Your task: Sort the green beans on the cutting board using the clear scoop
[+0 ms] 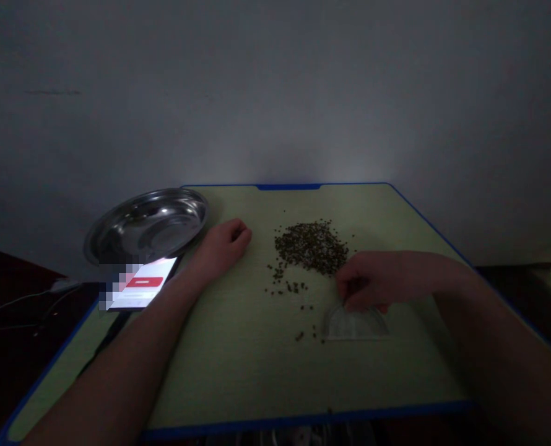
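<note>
A loose pile of small dark beads or seeds lies on the pale green table, with a few scattered toward the front. My left hand rests to the left of the pile, its fingers curled into a loose fist with nothing seen in them. At the pile's right front edge is my right hand, fingers pinched together; whatever they hold, if anything, is too small to tell. Just under that hand lies a translucent half-round piece, its straight edge facing me.
A shiny metal basin sits at the back left, beside a lit phone or tablet. A blue rim runs around the table, and a grey wall stands behind. White cables hang beyond the left edge.
</note>
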A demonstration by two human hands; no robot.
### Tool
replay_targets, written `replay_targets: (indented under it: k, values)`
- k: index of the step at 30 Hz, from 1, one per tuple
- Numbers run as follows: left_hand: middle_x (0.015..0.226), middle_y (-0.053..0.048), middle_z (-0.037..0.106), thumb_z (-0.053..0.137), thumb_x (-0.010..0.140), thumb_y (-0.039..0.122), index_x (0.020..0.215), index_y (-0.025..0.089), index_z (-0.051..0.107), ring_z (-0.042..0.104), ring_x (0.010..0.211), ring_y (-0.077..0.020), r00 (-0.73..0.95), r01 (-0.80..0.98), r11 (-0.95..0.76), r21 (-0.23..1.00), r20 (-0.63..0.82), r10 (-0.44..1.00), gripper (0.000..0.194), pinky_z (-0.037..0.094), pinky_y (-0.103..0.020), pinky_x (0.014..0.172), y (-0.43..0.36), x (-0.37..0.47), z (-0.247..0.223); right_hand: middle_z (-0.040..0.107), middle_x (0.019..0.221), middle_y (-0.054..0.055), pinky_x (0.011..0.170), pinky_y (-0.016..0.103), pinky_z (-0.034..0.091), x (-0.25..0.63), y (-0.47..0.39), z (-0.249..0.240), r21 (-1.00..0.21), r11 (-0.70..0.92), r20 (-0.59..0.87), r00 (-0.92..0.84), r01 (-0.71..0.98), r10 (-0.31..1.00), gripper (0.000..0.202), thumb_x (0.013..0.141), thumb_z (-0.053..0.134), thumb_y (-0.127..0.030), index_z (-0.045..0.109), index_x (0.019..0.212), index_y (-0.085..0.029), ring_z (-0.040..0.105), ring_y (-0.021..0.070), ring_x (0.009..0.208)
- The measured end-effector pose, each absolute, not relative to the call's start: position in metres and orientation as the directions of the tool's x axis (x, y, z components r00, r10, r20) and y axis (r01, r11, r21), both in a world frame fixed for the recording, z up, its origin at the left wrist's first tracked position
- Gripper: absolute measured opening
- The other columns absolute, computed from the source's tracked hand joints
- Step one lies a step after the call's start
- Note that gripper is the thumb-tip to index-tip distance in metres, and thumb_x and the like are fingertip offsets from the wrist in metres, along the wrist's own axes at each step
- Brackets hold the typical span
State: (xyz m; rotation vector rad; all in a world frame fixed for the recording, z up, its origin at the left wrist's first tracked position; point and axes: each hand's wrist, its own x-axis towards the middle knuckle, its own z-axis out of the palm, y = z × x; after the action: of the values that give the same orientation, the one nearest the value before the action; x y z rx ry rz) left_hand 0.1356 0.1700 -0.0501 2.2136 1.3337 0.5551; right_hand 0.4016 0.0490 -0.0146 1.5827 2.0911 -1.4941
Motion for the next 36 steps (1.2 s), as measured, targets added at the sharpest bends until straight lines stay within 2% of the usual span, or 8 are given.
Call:
replay_targets:
  k: [7, 16, 25, 28, 36]
  values:
    - [0.061, 0.000, 0.055, 0.044, 0.082, 0.035, 0.071, 0.019, 0.052, 0.049, 0.061, -0.0156, 0.448, 0.700, -0.407, 0.587, 0.083, 0.890, 0.021, 0.036, -0.028, 0.056, 0.171, 0.135, -0.049, 0.056, 0.066, -0.002, 0.044, 0.021, 0.042, 0.405, 0.051, -0.017, -0.624, -0.022, -0.541, -0.411, 0.781, 0.734, 0.011, 0.080, 0.057, -0.028, 0.059, 0.079, -0.017, 0.056, 0.0114, 0.052]
    - [0.061, 0.001, 0.054, 0.044, 0.084, 0.034, 0.071, 0.019, 0.052, 0.048, 0.059, -0.0144, 0.473, 0.686, -0.425, 0.591, 0.082, 0.877, 0.021, 0.035, -0.028, 0.056, 0.171, 0.134, -0.052, 0.055, 0.064, -0.002, 0.044, 0.021, 0.040, 0.402, 0.049, -0.016, -0.633, -0.008, -0.512, -0.411, 0.774, 0.755, 0.012, 0.082, 0.057, -0.029, 0.057, 0.077, -0.018, 0.054, 0.0109, 0.052]
    - [0.062, 0.000, 0.055, 0.044, 0.084, 0.030, 0.070, 0.019, 0.053, 0.049, 0.059, -0.0142, 0.476, 0.697, -0.439, 0.568, 0.093, 0.875, 0.020, 0.034, -0.028, 0.056, 0.169, 0.136, -0.051, 0.052, 0.065, -0.004, 0.048, 0.023, 0.036, 0.385, 0.048, -0.018, -0.617, 0.121, -0.373, -0.425, 0.778, 0.825, 0.016, 0.086, 0.056, -0.032, 0.057, 0.075, -0.020, 0.050, 0.0102, 0.055]
    - [0.063, 0.000, 0.056, 0.044, 0.084, 0.030, 0.071, 0.018, 0.054, 0.049, 0.059, -0.0140, 0.479, 0.697, -0.445, 0.562, 0.097, 0.872, 0.020, 0.035, -0.028, 0.057, 0.169, 0.136, -0.051, 0.054, 0.065, -0.004, 0.051, 0.024, 0.034, 0.379, 0.048, -0.019, -0.590, 0.190, -0.301, -0.432, 0.785, 0.850, 0.016, 0.085, 0.057, -0.032, 0.059, 0.076, -0.020, 0.048, 0.0109, 0.058]
    - [0.065, 0.000, 0.056, 0.044, 0.085, 0.032, 0.071, 0.018, 0.054, 0.049, 0.060, -0.0140, 0.495, 0.692, -0.472, 0.545, 0.118, 0.861, 0.022, 0.035, -0.028, 0.057, 0.170, 0.135, -0.054, 0.060, 0.069, -0.003, 0.055, 0.025, 0.035, 0.370, 0.045, -0.020, -0.554, 0.237, -0.222, -0.416, 0.798, 0.882, 0.012, 0.087, 0.057, -0.028, 0.064, 0.082, -0.020, 0.051, 0.0114, 0.061]
